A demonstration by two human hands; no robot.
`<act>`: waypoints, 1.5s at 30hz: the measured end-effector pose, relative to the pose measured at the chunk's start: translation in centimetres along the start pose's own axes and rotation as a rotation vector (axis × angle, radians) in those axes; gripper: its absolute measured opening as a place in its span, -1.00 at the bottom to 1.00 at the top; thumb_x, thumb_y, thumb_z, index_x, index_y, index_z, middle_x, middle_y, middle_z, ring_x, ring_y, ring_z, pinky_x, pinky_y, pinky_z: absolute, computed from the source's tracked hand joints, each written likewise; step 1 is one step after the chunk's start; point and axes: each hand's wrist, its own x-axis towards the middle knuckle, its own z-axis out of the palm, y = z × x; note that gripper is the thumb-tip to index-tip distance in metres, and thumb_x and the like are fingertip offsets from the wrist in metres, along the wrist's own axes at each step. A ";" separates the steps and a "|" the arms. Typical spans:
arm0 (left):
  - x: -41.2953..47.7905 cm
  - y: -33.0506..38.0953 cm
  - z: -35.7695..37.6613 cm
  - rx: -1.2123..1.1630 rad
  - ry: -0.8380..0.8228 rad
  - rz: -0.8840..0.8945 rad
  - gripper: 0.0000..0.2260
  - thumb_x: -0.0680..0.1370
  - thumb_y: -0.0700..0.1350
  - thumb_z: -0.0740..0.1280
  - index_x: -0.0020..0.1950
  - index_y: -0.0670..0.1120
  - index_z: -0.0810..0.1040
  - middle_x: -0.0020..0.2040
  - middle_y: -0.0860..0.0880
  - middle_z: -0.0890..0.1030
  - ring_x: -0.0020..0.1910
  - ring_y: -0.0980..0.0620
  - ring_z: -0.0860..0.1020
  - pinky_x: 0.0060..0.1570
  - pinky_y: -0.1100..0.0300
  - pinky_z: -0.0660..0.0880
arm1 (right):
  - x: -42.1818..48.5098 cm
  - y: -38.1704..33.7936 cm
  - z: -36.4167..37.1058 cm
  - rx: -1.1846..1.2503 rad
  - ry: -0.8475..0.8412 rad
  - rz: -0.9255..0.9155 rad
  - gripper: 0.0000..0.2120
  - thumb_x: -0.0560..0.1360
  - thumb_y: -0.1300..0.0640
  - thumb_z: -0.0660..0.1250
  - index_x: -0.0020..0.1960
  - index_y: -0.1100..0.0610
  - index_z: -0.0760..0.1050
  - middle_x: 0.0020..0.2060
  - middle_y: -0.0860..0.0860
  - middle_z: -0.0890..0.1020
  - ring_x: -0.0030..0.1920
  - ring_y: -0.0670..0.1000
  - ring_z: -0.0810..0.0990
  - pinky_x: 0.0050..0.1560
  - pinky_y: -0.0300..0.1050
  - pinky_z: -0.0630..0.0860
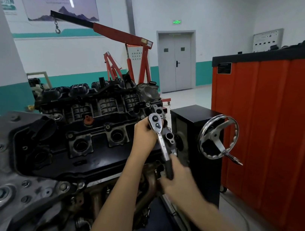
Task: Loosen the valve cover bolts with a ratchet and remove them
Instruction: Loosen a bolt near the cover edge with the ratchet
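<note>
A black valve cover [92, 140] tops the engine in the middle of the view, with round spark plug wells along it. A chrome ratchet [161, 138] with a black grip stands over the cover's right end, head up near the edge. My left hand [145, 134] curls round the ratchet's head from the left, holding it at the cover. My right hand [179, 180] grips the black handle lower down and looks motion-blurred. The bolt under the ratchet head is hidden. One bolt head [108, 127] shows on the cover between the wells.
A chrome handwheel [217, 137] on the black engine stand [196, 161] sits just right of the ratchet. An orange tool cabinet [277, 124] fills the right side. A red engine hoist [128, 56] stands behind the engine. The grey timing cover [0, 171] lies at lower left.
</note>
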 end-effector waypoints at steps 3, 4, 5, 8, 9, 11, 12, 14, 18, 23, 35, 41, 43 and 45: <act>0.2 0.3 -0.1 0.075 -0.076 0.015 -0.82 0.52 -0.34 0.28 -0.29 -0.26 0.52 -0.37 -0.01 0.51 -0.33 0.14 0.39 -0.31 0.31 0.33 | 2.7 1.0 -7.5 -0.332 -0.148 -0.103 -0.76 0.48 0.31 0.32 0.07 0.07 0.41 -0.31 0.05 0.54 -0.41 -0.10 0.51 -0.40 -0.22 0.48; 0.2 0.4 -0.1 0.079 -0.079 0.024 -0.85 0.53 -0.33 0.27 -0.23 -0.31 0.54 -0.32 -0.08 0.52 -0.29 0.10 0.40 -0.31 0.31 0.33 | 4.1 0.7 -9.6 -0.484 -0.174 -0.155 -0.78 0.49 0.30 0.32 0.07 0.08 0.40 -0.30 0.02 0.53 -0.37 -0.09 0.52 -0.36 -0.17 0.48; 0.1 0.4 -0.2 0.065 -0.072 0.025 -0.86 0.54 -0.32 0.27 -0.20 -0.29 0.57 -0.29 -0.08 0.54 -0.27 0.10 0.41 -0.31 0.34 0.33 | 5.4 0.2 -11.2 -0.623 -0.177 -0.219 -0.81 0.50 0.27 0.31 0.05 0.09 0.38 -0.32 -0.02 0.50 -0.36 -0.10 0.50 -0.34 -0.16 0.44; -0.2 0.3 -0.1 -0.002 -0.012 0.016 -0.80 0.55 -0.29 0.30 -0.19 -0.06 0.61 -0.33 0.13 0.58 -0.31 0.24 0.46 -0.27 0.39 0.39 | 6.8 -0.6 -11.9 -0.801 -0.113 -0.319 -0.84 0.52 0.22 0.30 0.03 0.09 0.35 -0.33 -0.05 0.47 -0.35 -0.06 0.46 -0.35 -0.22 0.31; -0.3 0.2 0.0 -0.011 0.014 0.021 -0.78 0.55 -0.30 0.29 -0.20 -0.04 0.60 -0.35 0.14 0.56 -0.32 0.25 0.45 -0.27 0.35 0.39 | 6.2 -0.2 -11.0 -0.753 -0.081 -0.303 -0.84 0.52 0.22 0.31 0.02 0.08 0.34 -0.31 -0.03 0.48 -0.33 -0.03 0.48 -0.35 -0.22 0.33; -0.5 -0.2 0.4 -0.024 0.056 0.031 -0.77 0.54 -0.32 0.29 -0.25 -0.06 0.56 -0.35 0.08 0.55 -0.31 0.17 0.44 -0.25 0.25 0.39 | 3.3 0.8 -7.8 -0.480 -0.027 -0.204 -0.82 0.51 0.24 0.32 -0.02 0.07 0.34 -0.32 0.03 0.50 -0.38 0.00 0.49 -0.39 -0.20 0.39; -0.5 -0.3 0.6 -0.040 0.066 0.034 -0.74 0.54 -0.32 0.30 -0.30 -0.05 0.52 -0.36 0.07 0.52 -0.31 0.15 0.42 -0.26 0.24 0.38 | 1.6 1.0 -5.7 -0.310 -0.001 -0.139 -0.82 0.50 0.27 0.33 -0.03 0.07 0.35 -0.33 0.08 0.50 -0.41 0.00 0.48 -0.43 -0.16 0.41; -0.5 -0.3 0.9 -0.071 0.078 0.033 -0.63 0.52 -0.33 0.33 -0.40 0.04 0.44 -0.43 0.16 0.45 -0.35 0.19 0.35 -0.31 0.26 0.33 | -0.4 0.4 -1.1 -0.052 0.071 -0.037 -0.81 0.47 0.30 0.32 0.02 0.11 0.39 -0.32 0.21 0.53 -0.41 0.08 0.49 -0.41 -0.04 0.44; -0.2 -0.4 0.8 -0.146 0.053 0.028 -0.55 0.57 -0.27 0.35 -0.47 0.10 0.46 -0.51 0.20 0.39 -0.36 0.26 0.32 -0.29 0.35 0.32 | -0.6 -1.4 4.5 0.155 0.135 0.035 -0.83 0.48 0.29 0.27 0.04 0.14 0.38 -0.25 0.23 0.52 -0.34 0.11 0.49 -0.34 0.00 0.45; 0.2 -0.1 -0.1 -0.010 -0.035 0.025 -0.63 0.52 -0.34 0.32 -0.41 0.03 0.52 -0.44 0.16 0.50 -0.40 0.27 0.41 -0.34 0.41 0.36 | 1.1 0.4 -4.6 -0.193 -0.067 -0.056 -0.75 0.46 0.34 0.31 0.04 0.06 0.44 -0.35 0.05 0.50 -0.47 -0.14 0.44 -0.45 -0.29 0.38; -0.7 -0.1 1.1 -0.056 0.086 0.035 -0.65 0.51 -0.36 0.32 -0.34 0.06 0.50 -0.42 0.13 0.48 -0.43 0.28 0.37 -0.37 0.42 0.36 | -0.8 0.2 -1.1 -0.068 0.104 -0.017 -0.82 0.46 0.31 0.33 -0.05 0.08 0.39 -0.39 0.05 0.48 -0.48 -0.10 0.43 -0.49 -0.24 0.37; 0.0 0.0 0.0 -0.006 -0.010 0.038 -0.54 0.54 -0.31 0.36 -0.49 0.07 0.40 -0.51 0.17 0.41 -0.42 0.27 0.32 -0.35 0.34 0.30 | -0.7 -1.3 3.4 0.146 0.132 0.030 -0.86 0.47 0.31 0.28 -0.03 0.13 0.40 -0.37 0.09 0.48 -0.45 -0.07 0.42 -0.44 -0.25 0.37; 0.1 0.3 -0.5 0.022 -0.067 0.031 -0.57 0.52 -0.35 0.33 -0.47 0.05 0.46 -0.49 0.19 0.48 -0.43 0.30 0.39 -0.36 0.43 0.35 | -0.1 0.1 -0.5 -0.025 0.040 -0.005 -0.80 0.45 0.34 0.29 0.04 0.16 0.44 -0.38 0.08 0.46 -0.44 -0.04 0.39 -0.42 -0.22 0.35; 0.3 0.6 -0.3 0.058 -0.097 0.015 -0.69 0.51 -0.35 0.28 -0.37 -0.03 0.52 -0.40 0.10 0.53 -0.39 0.21 0.41 -0.33 0.36 0.37 | 1.4 0.7 -5.6 -0.253 -0.062 -0.063 -0.76 0.47 0.34 0.31 0.07 0.11 0.46 -0.35 0.02 0.49 -0.43 -0.09 0.43 -0.44 -0.28 0.37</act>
